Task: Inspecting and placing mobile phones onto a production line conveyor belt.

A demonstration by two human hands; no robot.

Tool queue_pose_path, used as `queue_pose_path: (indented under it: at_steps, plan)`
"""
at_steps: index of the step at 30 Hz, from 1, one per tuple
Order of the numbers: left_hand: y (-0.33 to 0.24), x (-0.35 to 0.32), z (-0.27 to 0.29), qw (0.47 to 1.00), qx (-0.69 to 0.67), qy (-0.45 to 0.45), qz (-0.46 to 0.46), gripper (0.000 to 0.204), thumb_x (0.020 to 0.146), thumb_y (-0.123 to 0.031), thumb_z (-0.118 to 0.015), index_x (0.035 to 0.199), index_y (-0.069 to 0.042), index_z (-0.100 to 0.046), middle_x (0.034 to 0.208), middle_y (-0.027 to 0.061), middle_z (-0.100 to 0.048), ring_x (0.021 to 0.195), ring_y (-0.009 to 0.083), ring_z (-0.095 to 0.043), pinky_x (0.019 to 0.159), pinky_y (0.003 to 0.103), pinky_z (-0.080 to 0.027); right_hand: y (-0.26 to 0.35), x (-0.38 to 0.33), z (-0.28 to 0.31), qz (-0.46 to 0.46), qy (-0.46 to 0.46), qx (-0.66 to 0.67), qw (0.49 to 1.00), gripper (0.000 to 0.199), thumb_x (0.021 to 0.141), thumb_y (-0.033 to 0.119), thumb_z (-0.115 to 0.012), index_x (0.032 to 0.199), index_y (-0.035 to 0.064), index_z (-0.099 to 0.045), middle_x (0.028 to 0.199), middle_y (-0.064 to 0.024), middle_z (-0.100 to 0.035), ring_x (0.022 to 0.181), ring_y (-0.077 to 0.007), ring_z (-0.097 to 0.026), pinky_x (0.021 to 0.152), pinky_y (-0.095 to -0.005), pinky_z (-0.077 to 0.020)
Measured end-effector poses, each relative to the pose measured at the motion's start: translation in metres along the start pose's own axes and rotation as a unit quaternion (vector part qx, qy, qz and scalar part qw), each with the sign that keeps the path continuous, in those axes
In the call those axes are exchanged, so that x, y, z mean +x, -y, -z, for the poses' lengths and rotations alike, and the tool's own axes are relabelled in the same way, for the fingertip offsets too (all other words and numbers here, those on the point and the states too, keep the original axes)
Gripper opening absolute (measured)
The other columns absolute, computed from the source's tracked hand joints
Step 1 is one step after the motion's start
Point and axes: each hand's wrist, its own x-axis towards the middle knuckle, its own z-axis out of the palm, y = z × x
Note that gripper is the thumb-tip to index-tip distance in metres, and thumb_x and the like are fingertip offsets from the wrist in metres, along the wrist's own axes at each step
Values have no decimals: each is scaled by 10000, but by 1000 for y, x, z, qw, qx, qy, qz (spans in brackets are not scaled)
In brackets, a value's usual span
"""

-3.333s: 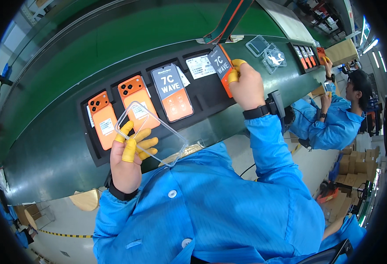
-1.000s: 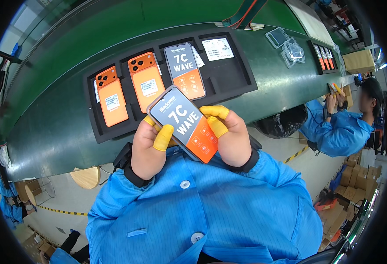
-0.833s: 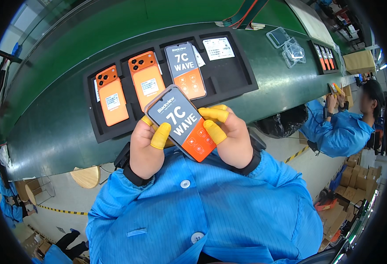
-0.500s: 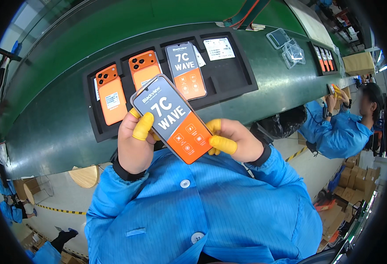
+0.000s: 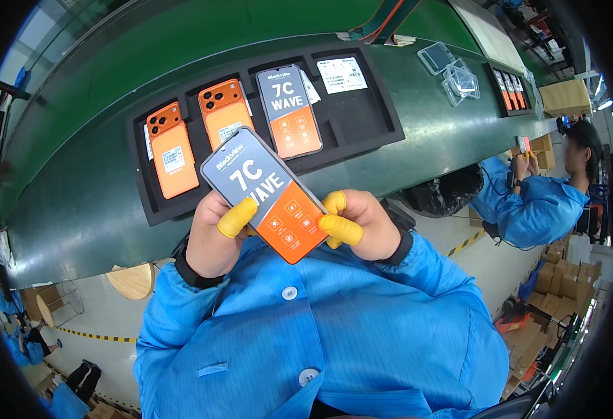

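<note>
Between both hands I hold a smartphone (image 5: pixel 285 202), tilted, its front covered by a grey and orange printed film. My left hand (image 5: pixel 219 230), in yellow finger cots, grips its left edge with the thumb across the front. My right hand (image 5: pixel 362 222), also in yellow finger cots, pinches the lower right edge. Just beyond lies a black foam tray (image 5: pixel 362 140). In it rest two orange phones (image 5: pixel 174 157) (image 5: pixel 224 105) with camera side up, and a phone with the same grey and orange film (image 5: pixel 290 112). A white label card (image 5: pixel 341 75) sits in the right-hand slot.
Clear plastic cases (image 5: pixel 461 82) lie on the green bench (image 5: pixel 62 223) to the right. Farther right is another dark tray (image 5: pixel 507 91) of phones. A co-worker in blue (image 5: pixel 529 202) handles a small device there. A black bag (image 5: pixel 442 192) hangs by the bench edge; a round wooden stool (image 5: pixel 132 281) stands left.
The held phone has shifted slightly left and down. My left thumb has slid lower along its front, and my right hand has moved a little left with it.
</note>
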Motion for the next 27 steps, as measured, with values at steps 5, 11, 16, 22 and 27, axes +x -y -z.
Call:
queue_pose_path:
  at_steps: [5,11,16,22,27]
  plan:
    - [1,-1,3,992,107,-2,-72,251,947,-164,-611,1141,-7,-577,1096,72,-657,975,140,-637,827,292,-521,-4,3,2,21,0,-64,998,216,950,155,-618,800,45,-508,693,15,-530,631,-56,-468,558,-236,-404]
    - [11,-5,4,993,93,1,-69,269,932,-134,-626,1163,-7,-571,1100,63,-653,985,130,-617,852,280,-493,10,5,7,17,25,-201,979,261,958,169,-609,765,30,-501,676,20,-495,630,-56,-437,554,-237,-390]
    - [8,-5,5,998,8,58,-17,327,931,-164,-620,1215,-14,-552,1169,63,-615,1064,135,-572,920,302,-454,11,0,5,11,40,-117,992,250,958,167,-609,779,30,-501,677,22,-497,627,-50,-442,552,-234,-390]
    - [6,-3,9,986,128,101,33,359,956,-224,-586,1246,-17,-537,1191,50,-587,1098,135,-534,945,312,-427,10,7,4,16,31,-103,994,239,966,189,-599,805,29,-524,681,24,-504,624,-45,-458,549,-231,-392]
    - [9,-4,15,988,133,70,38,365,969,-225,-577,1262,-14,-530,1158,45,-593,1049,141,-547,911,314,-444,5,10,8,0,43,-101,994,261,978,236,-582,833,19,-564,673,21,-527,616,-47,-471,544,-229,-398]
